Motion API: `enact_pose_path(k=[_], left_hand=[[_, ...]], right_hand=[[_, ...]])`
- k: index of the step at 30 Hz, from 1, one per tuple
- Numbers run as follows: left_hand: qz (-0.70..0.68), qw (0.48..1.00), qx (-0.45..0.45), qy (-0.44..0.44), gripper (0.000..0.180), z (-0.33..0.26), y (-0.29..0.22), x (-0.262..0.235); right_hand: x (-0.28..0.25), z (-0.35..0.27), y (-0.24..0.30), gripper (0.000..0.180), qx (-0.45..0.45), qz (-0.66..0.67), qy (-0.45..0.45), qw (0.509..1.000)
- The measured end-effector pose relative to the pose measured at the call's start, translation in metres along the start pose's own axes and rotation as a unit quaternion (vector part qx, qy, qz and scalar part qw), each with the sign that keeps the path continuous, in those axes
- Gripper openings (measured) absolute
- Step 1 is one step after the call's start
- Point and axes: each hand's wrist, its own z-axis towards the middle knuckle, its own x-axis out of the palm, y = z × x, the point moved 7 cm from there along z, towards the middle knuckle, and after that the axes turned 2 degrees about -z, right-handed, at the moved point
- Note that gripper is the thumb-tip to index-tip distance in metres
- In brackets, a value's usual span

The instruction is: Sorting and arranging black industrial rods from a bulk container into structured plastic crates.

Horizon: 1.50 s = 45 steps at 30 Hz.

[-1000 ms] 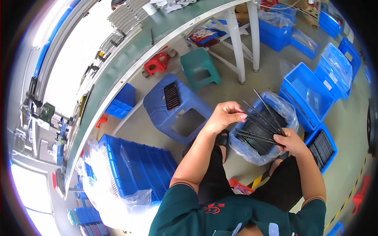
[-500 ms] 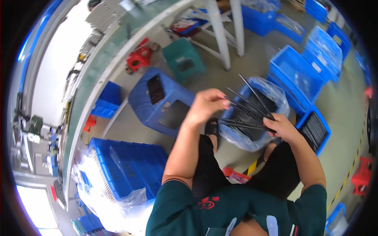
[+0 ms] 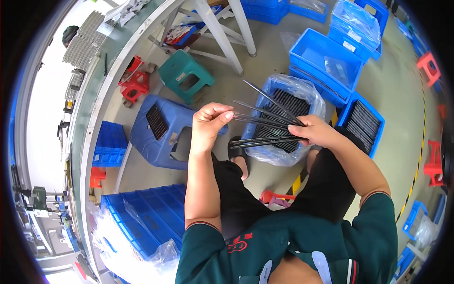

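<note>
My right hand (image 3: pixel 316 130) grips a fanned-out bunch of thin black strips (image 3: pixel 269 115) near one end, and their far ends spread toward the left. The thumb and forefinger of my left hand (image 3: pixel 210 124) are pinched at the tip of one of the middle strips. Below the bunch is a blue bin lined with clear plastic (image 3: pixel 269 157), holding many more black strips (image 3: pixel 287 101) lying side by side. Beside it on the right, a second blue crate (image 3: pixel 377 115) holds rows of similar dark strips.
A blue stool (image 3: pixel 142 130) with a dark piece on its seat stands to the left, with a green stool (image 3: pixel 182 66) behind it. An open blue crate (image 3: pixel 326 52) is at the far right. Large blue crates (image 3: pixel 146 213) sit near my left elbow, below a long workbench (image 3: pixel 101 90).
My view has turned, so the surroundings appear shifted to the left. Both hands keep their hold, and the strips look more spread apart.
</note>
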Motion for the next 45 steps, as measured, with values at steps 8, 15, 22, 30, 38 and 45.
enact_pose_path(k=[8,15,22,30,38,45], left_hand=[[0.041,0.999,-0.019,0.008,0.012,0.001,0.007,0.010],[0.051,0.998,-0.009,-0.044,0.008,0.007,-0.003,-0.015],[-0.005,0.999,-0.038,-0.018,0.011,0.005,0.006,-0.009],[0.019,0.999,-0.037,0.014,0.007,0.002,0.002,-0.004],[-0.115,0.990,-0.074,0.019,0.010,0.000,0.011,-0.003],[-0.215,0.965,-0.127,0.086,0.013,0.001,0.024,-0.001]], right_hand=[[0.001,0.003,0.003,0.029,-0.020,-0.047,-0.008,0.999],[0.000,0.002,-0.003,0.030,-0.003,-0.047,-0.002,0.999],[0.004,-0.001,0.000,0.032,0.000,-0.073,0.023,0.997],[0.002,-0.003,0.000,0.029,-0.007,-0.107,0.045,0.993],[0.000,-0.003,-0.001,0.033,-0.010,-0.101,0.036,0.994],[0.001,-0.003,0.000,0.032,-0.016,-0.094,0.045,0.994]])
